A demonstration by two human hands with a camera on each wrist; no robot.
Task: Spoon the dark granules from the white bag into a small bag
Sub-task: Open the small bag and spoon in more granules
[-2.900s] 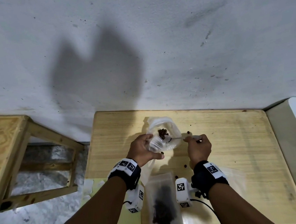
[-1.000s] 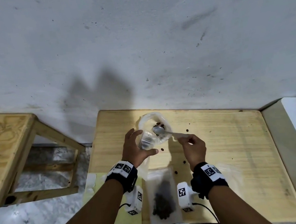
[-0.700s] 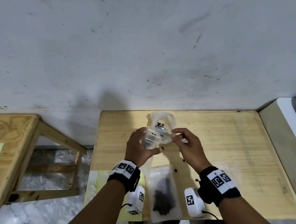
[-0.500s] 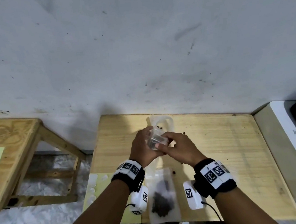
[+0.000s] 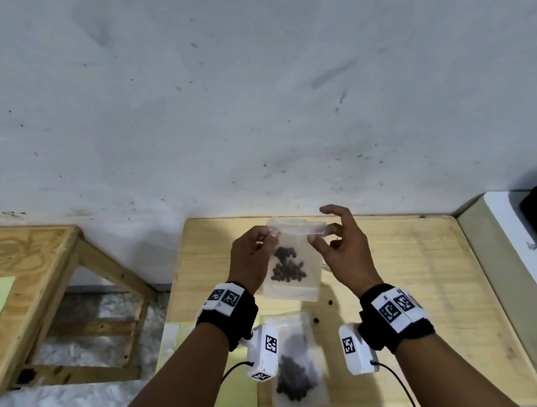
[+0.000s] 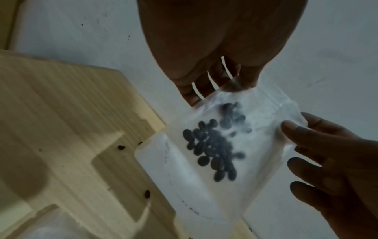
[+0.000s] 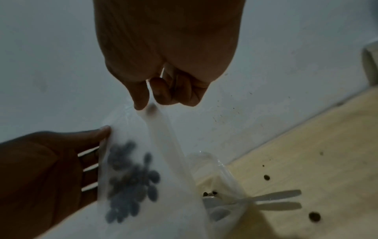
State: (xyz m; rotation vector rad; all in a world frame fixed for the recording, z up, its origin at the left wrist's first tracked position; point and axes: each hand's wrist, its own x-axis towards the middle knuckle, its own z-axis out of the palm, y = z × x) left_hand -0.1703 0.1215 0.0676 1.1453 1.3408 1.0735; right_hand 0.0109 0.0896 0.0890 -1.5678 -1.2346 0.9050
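Note:
A small translucent bag (image 5: 288, 267) with a cluster of dark granules (image 6: 212, 145) hangs upright above the wooden table (image 5: 416, 270). My left hand (image 5: 269, 236) pinches its top left corner, and my right hand (image 5: 318, 234) pinches the top edge near the right corner between thumb and forefinger. Both pinches show in the wrist views on the same bag (image 7: 131, 177). Behind it on the table lies an open clear bag (image 7: 220, 174) with a few granules inside. A white plastic spoon (image 7: 276, 199) lies with its bowl in that bag's mouth.
Another small bag (image 5: 296, 366) filled with granules lies flat near the table's front edge. Loose granules (image 5: 330, 303) dot the tabletop. A wooden bench (image 5: 20, 279) stands to the left, a white unit (image 5: 513, 244) to the right, and the wall runs close behind.
My right hand has let go of the spoon, which now lies in the clear bag. Both hands have lifted the small bag and flattened it, holding it by its top edge.

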